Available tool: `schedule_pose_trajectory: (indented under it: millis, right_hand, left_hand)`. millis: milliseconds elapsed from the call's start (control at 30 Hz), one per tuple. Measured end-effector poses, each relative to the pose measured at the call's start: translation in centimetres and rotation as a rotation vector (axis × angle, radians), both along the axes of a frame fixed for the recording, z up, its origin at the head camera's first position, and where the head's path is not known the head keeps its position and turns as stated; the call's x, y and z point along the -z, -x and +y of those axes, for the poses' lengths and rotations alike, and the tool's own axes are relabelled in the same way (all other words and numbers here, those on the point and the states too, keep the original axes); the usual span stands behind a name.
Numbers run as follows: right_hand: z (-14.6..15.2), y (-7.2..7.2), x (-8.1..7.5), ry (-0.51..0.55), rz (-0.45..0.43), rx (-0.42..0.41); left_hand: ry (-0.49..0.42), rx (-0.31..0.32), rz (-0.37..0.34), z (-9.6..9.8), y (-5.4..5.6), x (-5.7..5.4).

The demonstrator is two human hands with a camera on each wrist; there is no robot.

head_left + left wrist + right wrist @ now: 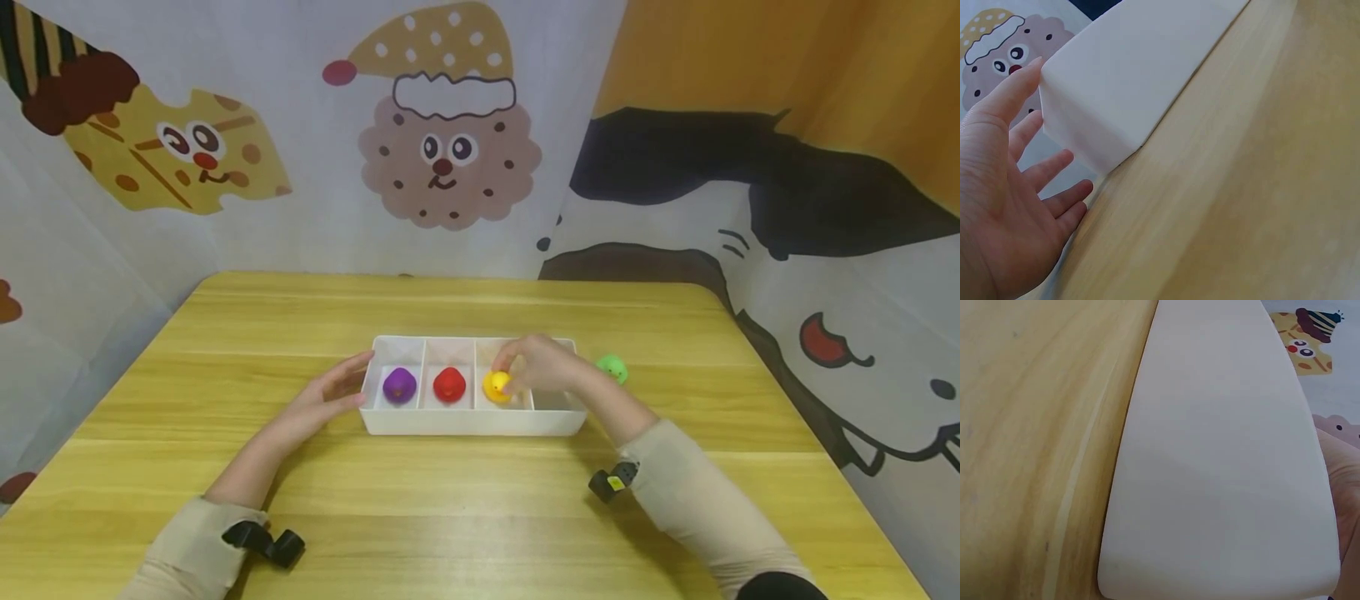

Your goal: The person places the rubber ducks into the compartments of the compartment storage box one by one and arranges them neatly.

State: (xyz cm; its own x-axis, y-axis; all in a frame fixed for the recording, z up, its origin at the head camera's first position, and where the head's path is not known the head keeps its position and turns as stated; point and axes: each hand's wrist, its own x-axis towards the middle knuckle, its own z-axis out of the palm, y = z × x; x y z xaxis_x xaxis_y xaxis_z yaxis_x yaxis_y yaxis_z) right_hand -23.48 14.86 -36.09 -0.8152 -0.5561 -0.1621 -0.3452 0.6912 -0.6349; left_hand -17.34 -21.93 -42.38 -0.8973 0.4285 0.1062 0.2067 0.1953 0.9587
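A white box with a row of compartments stands on the table. A purple toy sits in its leftmost compartment and a red toy in the one beside it. In the third compartment my right hand pinches a small yellow rubber duck with thumb and fingers. In the right wrist view the box wall hides the fingertips and the duck. My left hand touches the box's left end, fingers spread and relaxed; the left wrist view shows its fingertips at that end wall.
On the table, just right of the box and behind my right forearm, lies a green toy, partly covered. The wooden table reaches back to a cartoon-printed curtain. Black wrist cameras sit on both sleeves.
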Motion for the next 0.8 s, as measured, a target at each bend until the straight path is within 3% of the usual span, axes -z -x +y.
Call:
schedule_pose_trajectory:
  millis: [133,400,800]
  right_hand:
    - [0.4,-0.2,-0.2,0.011,0.018,0.057]
    - [2.0,-0.9,-1.0,0.107,0.067,0.096]
    - [5.7,-2.3,-1.2,0.232,0.193,0.195]
  left_hand:
    - [0.0,-0.001,0.0,0.0,0.0,0.1]
    - [0.0,-0.002,0.001,0.0,0.0,0.1]
    - [-0.019,0.006,0.007,0.1,0.0,0.1]
